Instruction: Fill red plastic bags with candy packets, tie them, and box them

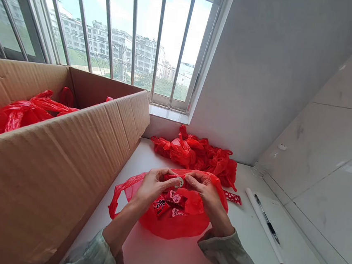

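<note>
Between the fingertips of my left hand (pixel 156 184) and my right hand (pixel 202 186) is a small red packet (pixel 179 182) with a round pale label. Both hands pinch it, one at each end. Right below lies an open red plastic bag (pixel 169 230), its mouth spread and one handle loop out to the left. Several red wrapped packets (pixel 161 205) with white and black print rest inside it. Beyond my right wrist, a red strip with white dots (pixel 232 197) pokes out on the table, partly hidden by the bag.
At the left stands a large cardboard box (pixel 66 171) holding red plastic bags (pixel 22 113). A heap of crumpled red bags (pixel 195 150) lies against the wall. On the right are a pen (pixel 267 219) and white paper (pixel 296 239). A clear bottle (pixel 268 159) lies in the corner.
</note>
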A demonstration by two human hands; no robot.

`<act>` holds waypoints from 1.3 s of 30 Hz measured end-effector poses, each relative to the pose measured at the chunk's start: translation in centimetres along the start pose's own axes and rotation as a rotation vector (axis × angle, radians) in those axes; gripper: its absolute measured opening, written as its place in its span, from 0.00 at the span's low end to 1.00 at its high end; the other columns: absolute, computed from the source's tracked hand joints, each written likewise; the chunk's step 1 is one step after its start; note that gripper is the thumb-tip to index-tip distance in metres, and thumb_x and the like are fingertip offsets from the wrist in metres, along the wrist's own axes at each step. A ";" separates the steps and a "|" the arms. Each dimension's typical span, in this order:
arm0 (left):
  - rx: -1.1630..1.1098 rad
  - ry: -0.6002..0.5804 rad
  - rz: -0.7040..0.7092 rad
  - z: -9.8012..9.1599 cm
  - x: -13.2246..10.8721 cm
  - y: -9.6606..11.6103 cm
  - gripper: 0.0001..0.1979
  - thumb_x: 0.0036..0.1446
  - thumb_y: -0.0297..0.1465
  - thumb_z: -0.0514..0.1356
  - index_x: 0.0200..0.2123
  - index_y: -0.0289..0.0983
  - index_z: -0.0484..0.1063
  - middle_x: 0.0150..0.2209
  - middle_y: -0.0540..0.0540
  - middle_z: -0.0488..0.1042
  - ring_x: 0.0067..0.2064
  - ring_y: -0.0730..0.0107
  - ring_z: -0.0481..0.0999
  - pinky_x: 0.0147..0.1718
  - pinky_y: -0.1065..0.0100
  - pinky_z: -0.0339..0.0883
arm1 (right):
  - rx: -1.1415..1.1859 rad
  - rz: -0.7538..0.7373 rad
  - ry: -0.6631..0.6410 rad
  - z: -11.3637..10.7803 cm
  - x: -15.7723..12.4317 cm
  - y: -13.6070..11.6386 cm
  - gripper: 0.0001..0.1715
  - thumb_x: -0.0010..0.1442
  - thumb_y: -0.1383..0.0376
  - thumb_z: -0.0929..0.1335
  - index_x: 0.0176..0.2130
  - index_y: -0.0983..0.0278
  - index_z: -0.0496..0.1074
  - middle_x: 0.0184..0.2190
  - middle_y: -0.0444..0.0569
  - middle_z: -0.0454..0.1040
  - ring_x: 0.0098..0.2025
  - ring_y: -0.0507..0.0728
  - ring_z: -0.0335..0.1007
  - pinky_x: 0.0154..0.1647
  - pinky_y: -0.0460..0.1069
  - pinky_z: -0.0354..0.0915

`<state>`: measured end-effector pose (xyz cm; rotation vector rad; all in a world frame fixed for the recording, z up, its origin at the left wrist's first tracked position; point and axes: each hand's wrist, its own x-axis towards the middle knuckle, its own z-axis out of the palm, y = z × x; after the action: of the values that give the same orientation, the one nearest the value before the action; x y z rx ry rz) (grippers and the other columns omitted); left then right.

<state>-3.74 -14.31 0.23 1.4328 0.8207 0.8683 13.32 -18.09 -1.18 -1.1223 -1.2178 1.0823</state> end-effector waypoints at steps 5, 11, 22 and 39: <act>0.038 -0.088 0.032 -0.2 -0.2 0.1 0.13 0.50 0.39 0.66 0.32 0.33 0.75 0.31 0.46 0.77 0.33 0.67 0.75 0.32 0.68 0.69 | -0.031 -0.013 -0.018 0.0 0.0 -0.2 0.13 0.53 0.54 0.71 0.26 0.61 0.74 0.24 0.42 0.69 0.29 0.52 0.62 0.34 0.48 0.60; 0.145 -0.111 0.070 0.0 0.0 -0.3 0.11 0.49 0.36 0.65 0.30 0.33 0.74 0.29 0.45 0.77 0.32 0.64 0.76 0.31 0.67 0.68 | -0.082 0.002 -0.026 0.0 -0.1 -0.6 0.11 0.51 0.58 0.72 0.24 0.61 0.73 0.23 0.42 0.70 0.28 0.52 0.63 0.32 0.47 0.59; -0.033 -0.085 -0.011 0.4 -0.2 0.0 0.12 0.49 0.36 0.67 0.29 0.33 0.72 0.28 0.49 0.74 0.30 0.71 0.72 0.30 0.70 0.65 | 0.130 0.068 -0.020 0.2 -0.1 -0.2 0.16 0.50 0.53 0.73 0.25 0.62 0.71 0.23 0.40 0.66 0.26 0.50 0.60 0.30 0.46 0.62; -0.048 0.000 0.002 0.7 0.1 -0.3 0.14 0.46 0.36 0.68 0.30 0.34 0.70 0.29 0.48 0.75 0.32 0.67 0.75 0.33 0.67 0.67 | -0.011 -0.008 0.005 -0.5 -0.2 -0.7 0.10 0.53 0.59 0.72 0.27 0.63 0.71 0.24 0.40 0.67 0.28 0.50 0.61 0.32 0.46 0.59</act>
<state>-3.08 -14.58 -0.03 1.3919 0.7940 0.8841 13.78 -18.37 -0.56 -1.1269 -1.2245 1.0669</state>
